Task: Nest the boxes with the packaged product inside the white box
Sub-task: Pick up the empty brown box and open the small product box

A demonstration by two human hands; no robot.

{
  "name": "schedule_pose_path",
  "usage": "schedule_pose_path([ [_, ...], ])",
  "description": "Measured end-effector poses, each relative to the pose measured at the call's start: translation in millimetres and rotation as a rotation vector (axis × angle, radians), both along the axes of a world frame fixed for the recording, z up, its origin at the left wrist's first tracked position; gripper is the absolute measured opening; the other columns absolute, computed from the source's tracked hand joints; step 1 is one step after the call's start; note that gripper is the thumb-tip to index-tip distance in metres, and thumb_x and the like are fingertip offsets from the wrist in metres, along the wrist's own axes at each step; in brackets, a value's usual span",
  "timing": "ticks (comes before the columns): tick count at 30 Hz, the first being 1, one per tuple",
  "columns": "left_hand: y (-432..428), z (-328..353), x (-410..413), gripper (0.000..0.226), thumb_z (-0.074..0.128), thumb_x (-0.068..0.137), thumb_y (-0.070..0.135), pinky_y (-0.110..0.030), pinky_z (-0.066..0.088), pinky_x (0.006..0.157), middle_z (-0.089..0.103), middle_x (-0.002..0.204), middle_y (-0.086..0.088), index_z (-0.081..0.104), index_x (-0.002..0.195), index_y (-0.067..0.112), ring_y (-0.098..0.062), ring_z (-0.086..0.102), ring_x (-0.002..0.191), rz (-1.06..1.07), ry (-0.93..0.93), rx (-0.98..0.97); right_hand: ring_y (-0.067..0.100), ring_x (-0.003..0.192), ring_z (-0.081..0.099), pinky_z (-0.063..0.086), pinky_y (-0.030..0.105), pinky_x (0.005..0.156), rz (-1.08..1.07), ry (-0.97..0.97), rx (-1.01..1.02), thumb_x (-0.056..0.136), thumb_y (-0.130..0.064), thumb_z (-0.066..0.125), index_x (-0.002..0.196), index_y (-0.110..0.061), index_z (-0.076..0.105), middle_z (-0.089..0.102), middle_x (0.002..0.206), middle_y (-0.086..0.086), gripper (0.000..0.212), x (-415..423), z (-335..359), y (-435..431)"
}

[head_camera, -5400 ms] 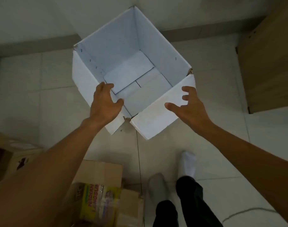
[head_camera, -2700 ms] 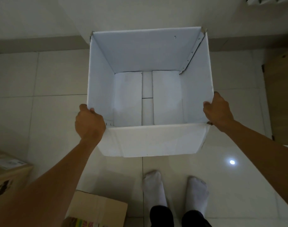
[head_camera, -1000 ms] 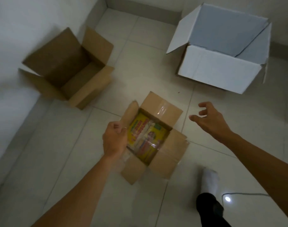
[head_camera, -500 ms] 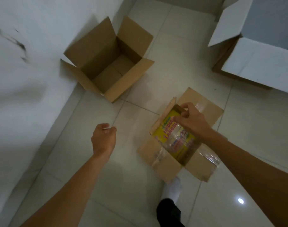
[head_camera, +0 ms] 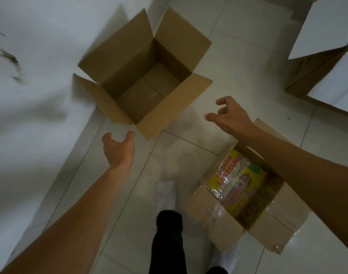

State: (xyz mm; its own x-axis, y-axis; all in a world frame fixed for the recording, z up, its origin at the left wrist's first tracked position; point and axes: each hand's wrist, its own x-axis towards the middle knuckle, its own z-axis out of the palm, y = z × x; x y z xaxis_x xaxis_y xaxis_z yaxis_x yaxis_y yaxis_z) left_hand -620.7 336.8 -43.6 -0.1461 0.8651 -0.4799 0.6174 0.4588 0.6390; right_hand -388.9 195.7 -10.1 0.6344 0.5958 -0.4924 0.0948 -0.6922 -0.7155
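Boxes are what matter: an empty brown box (head_camera: pixel 143 80) stands by the wall at upper left, flaps up, its floor bare. Below its near corner the left hand (head_camera: pixel 118 150) reaches with fingers spread, holding nothing. The right hand (head_camera: pixel 231 117), also spread and empty, hovers between that box and the smaller brown box (head_camera: pixel 246 196), which sits on the floor at lower right with the yellow packaged product (head_camera: pixel 236 182) inside. A grab on the upright flaps alone could fold them and tip the box. One socked foot (head_camera: pixel 166 191) stands close enough to catch it. At the far right, the white box (head_camera: pixel 327 54) is cut off, its interior unseen. Motion blur smears the wall, and the package's print is only partly readable.
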Motion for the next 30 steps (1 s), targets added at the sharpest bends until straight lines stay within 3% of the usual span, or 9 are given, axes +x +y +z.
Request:
schedule_pose_path([
  [3, 32.2, -21.4, 16.3, 0.083, 0.071, 0.078, 0.038, -0.036, 0.041, 0.088, 0.037, 0.145, -0.011, 0.023, 0.143, 0.023, -0.032, 0.048, 0.121, 0.029, 0.009, 0.034, 0.024, 0.107, 0.054, 0.049, 0.037, 0.084, 0.039, -0.087, -0.008, 0.079, -0.036, 0.069, 0.130, -0.017, 0.041, 0.050, 0.130, 0.011, 0.061, 15.9, -10.6, 43.3],
  [7, 71.1, -48.3, 28.7, 0.083, 0.073, 0.078, 0.030, -0.046, 0.046, 0.098, 0.043, 0.140, -0.011, 0.022, 0.143, 0.022, -0.031, 0.053, 0.116, 0.030, -0.015, 0.067, 0.022, 0.108, 0.049, 0.039, 0.029, 0.079, 0.150, -0.268, -0.062, 0.080, -0.028, 0.068, 0.135, -0.015, 0.035, 0.043, 0.137, 0.012, 0.065, 40.3, -29.8, 102.6],
  [10, 88.4, -60.8, 36.8, 0.064, 0.063, 0.083, 0.014, -0.029, 0.052, 0.084, 0.055, 0.127, -0.006, 0.031, 0.139, 0.021, -0.020, 0.059, 0.097, 0.105, -0.098, 0.120, 0.028, 0.118, 0.048, 0.043, 0.031, 0.084, 0.189, -0.399, -0.096, 0.080, -0.023, 0.067, 0.139, -0.015, 0.030, 0.034, 0.145, 0.012, 0.071, 64.2, -42.4, 144.6],
  [13, 93.2, -69.8, 42.1, 0.052, 0.047, 0.085, -0.001, -0.005, 0.043, 0.058, 0.059, 0.111, -0.001, 0.040, 0.133, 0.019, -0.003, 0.057, 0.074, 0.190, -0.108, 0.179, 0.032, 0.131, 0.039, 0.043, 0.036, 0.098, 0.174, -0.508, -0.121, 0.079, -0.017, 0.069, 0.143, -0.015, 0.025, 0.018, 0.154, 0.013, 0.078, 90.2, -55.1, 182.9],
  [18, 87.6, -76.6, 47.5, 0.050, 0.039, 0.086, -0.008, 0.001, 0.041, 0.051, 0.061, 0.105, 0.001, 0.044, 0.131, 0.015, 0.020, 0.057, 0.067, 0.218, -0.158, 0.237, 0.037, 0.145, 0.008, 0.013, 0.056, 0.116, 0.210, -0.652, -0.261, 0.080, -0.013, 0.066, 0.146, -0.019, 0.016, 0.000, 0.158, 0.021, 0.083, 126.6, -71.4, 224.1],
  [20, 86.2, -78.4, 48.6, 0.050, 0.039, 0.088, -0.007, 0.002, 0.039, 0.052, 0.059, 0.105, 0.002, 0.043, 0.132, 0.015, 0.023, 0.055, 0.068, 0.212, -0.152, 0.253, 0.038, 0.142, 0.020, 0.014, 0.058, 0.115, 0.243, -0.601, -0.307, 0.078, -0.016, 0.067, 0.146, -0.018, 0.015, 0.017, 0.154, 0.022, 0.086, 140.3, -78.0, 229.1],
  [23, 86.2, -77.4, 51.3, 0.050, 0.040, 0.089, -0.006, 0.002, 0.040, 0.054, 0.059, 0.105, 0.005, 0.042, 0.133, 0.017, 0.019, 0.056, 0.069, 0.188, -0.127, 0.271, 0.040, 0.110, 0.054, 0.046, 0.055, 0.095, 0.240, -0.414, -0.267, 0.077, -0.018, 0.069, 0.142, -0.012, 0.021, 0.048, 0.127, 0.023, 0.081, 152.4, -79.7, 229.2],
  [27, 88.1, -75.2, 52.9, 0.047, 0.040, 0.090, -0.004, 0.001, 0.041, 0.054, 0.058, 0.103, 0.006, 0.043, 0.132, 0.018, 0.015, 0.056, 0.069, 0.122, -0.075, 0.289, 0.041, 0.101, 0.052, 0.047, 0.046, 0.079, 0.328, -0.625, -0.328, 0.079, -0.012, 0.063, 0.129, -0.002, 0.038, 0.051, 0.111, 0.025, 0.056, 163.6, -71.0, 227.1],
  [30, 95.9, -75.4, 53.0, 0.046, 0.040, 0.090, -0.002, 0.000, 0.038, 0.056, 0.058, 0.102, 0.006, 0.044, 0.131, 0.018, 0.014, 0.052, 0.067, 0.046, -0.019, 0.303, 0.033, 0.077, 0.059, 0.047, 0.036, 0.064, 0.345, -0.543, -0.336, 0.084, -0.006, 0.050, 0.097, 0.006, 0.056, 0.060, 0.084, 0.023, 0.018, 157.0, -65.4, 211.9],
])
